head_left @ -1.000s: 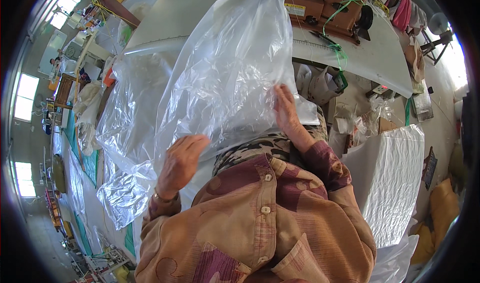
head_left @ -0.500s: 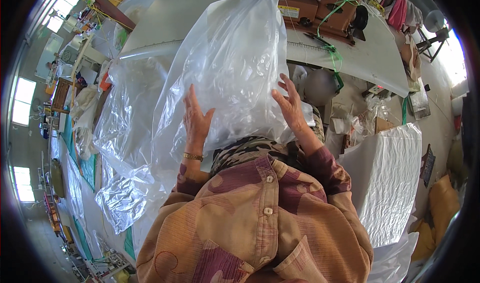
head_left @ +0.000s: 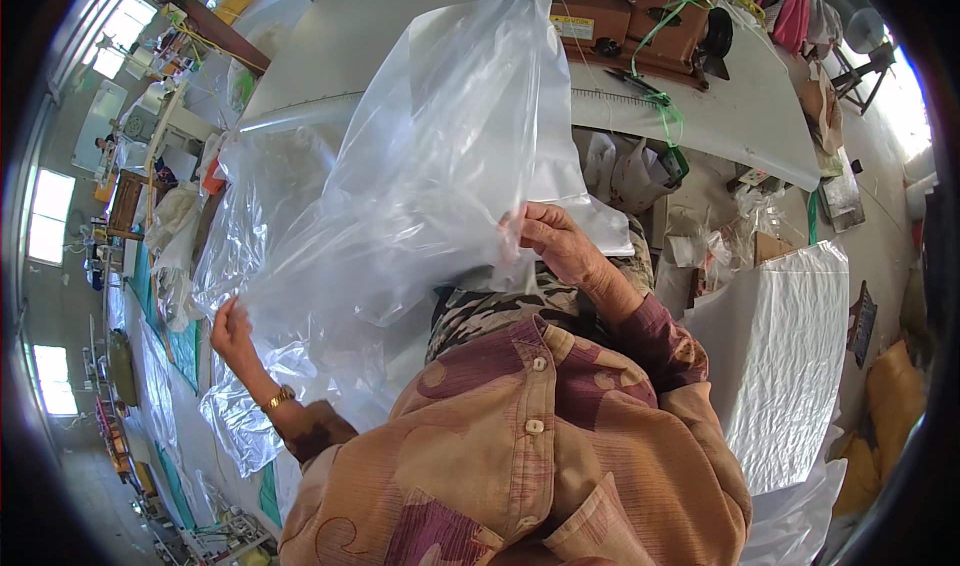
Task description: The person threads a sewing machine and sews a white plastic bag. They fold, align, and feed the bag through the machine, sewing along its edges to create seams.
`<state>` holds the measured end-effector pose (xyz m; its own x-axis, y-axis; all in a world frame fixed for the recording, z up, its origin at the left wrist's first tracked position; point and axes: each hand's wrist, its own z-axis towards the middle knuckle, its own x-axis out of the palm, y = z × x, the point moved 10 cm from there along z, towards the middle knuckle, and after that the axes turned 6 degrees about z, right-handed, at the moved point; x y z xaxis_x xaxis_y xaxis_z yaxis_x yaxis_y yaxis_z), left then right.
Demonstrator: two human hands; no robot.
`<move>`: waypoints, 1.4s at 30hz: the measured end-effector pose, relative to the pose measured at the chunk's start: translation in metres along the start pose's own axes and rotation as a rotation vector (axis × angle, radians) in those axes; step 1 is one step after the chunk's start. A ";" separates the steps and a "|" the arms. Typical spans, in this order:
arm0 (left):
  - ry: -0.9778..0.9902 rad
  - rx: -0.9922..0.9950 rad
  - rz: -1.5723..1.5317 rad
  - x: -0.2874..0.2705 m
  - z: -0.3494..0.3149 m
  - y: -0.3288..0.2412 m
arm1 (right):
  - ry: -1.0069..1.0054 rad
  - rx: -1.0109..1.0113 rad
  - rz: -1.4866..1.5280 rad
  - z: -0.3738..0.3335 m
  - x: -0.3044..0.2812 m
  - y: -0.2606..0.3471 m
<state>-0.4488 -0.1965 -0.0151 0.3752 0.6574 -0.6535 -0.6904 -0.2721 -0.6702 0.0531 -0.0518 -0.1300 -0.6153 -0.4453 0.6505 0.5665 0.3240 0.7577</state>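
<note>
A large clear plastic sheet [head_left: 440,136] hangs from the sewing machine [head_left: 620,21] at the table's far side and drapes down over my lap. Out at the left, my left hand [head_left: 232,328] pinches one edge of the sheet and pulls it taut. Near the middle, my right hand [head_left: 560,246] grips another part of the sheet between thumb and fingers, just above my knees. The plastic stretches in folds between both hands. Its top end is under the machine's head, where the exact contact is too small to make out.
The pale table [head_left: 720,126] carries a ruler strip [head_left: 610,96] along its edge and small scissors-like snips with green string. A stack of folded white plastic [head_left: 770,366] stands at my right. More clear plastic [head_left: 240,406] lies at my left. Under the table sits a white bag [head_left: 635,176].
Both open hands have closed on the plastic sheet. My left hand has swung out left and nearer, drawing the sheet sideways; my right hand has moved slightly left and down.
</note>
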 end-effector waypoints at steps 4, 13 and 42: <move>0.150 -0.210 0.210 -0.026 -0.036 0.167 | 0.116 0.014 -0.090 0.007 0.018 -0.010; 0.243 0.430 0.271 0.024 -0.037 -0.112 | 0.041 -0.091 -0.188 0.026 0.017 -0.016; 0.704 0.294 -0.487 0.240 -0.129 -0.261 | -1.051 -0.625 -0.804 -0.009 -0.180 0.008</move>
<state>-0.0986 -0.0585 -0.0420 0.8922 0.0442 -0.4495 -0.4498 0.1781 -0.8752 0.1734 0.0237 -0.2417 -0.8267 0.5624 0.0179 -0.1438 -0.2419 0.9596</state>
